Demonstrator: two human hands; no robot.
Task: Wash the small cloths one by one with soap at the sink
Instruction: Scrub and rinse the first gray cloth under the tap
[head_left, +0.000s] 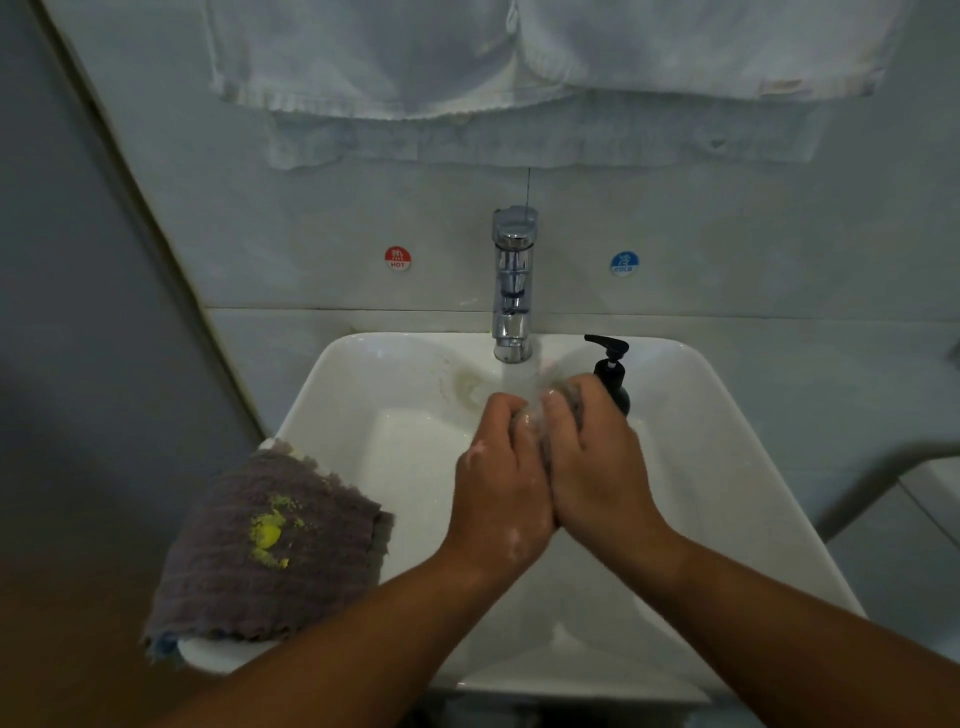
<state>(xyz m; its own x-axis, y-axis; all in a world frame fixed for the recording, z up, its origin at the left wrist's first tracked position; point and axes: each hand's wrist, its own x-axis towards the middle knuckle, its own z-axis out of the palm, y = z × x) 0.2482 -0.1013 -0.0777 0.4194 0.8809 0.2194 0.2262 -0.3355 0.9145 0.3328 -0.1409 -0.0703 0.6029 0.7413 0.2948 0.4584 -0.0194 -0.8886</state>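
A small wet grey cloth (563, 387) is held under the water stream (519, 379) of the chrome tap (513, 291), over the back of the white ceramic sink (332, 384). It is grasped in the grip of both the left hand (501, 467) and the right hand (592, 457), which are pressed together. A black pump soap bottle (615, 382) is set at the sink's back right edge. A purple-grey ribbed cloth with a yellow stain (270, 545) is draped over the front left corner.

pale tiled wall (727, 234) | white towels (415, 52) hanging | dim light
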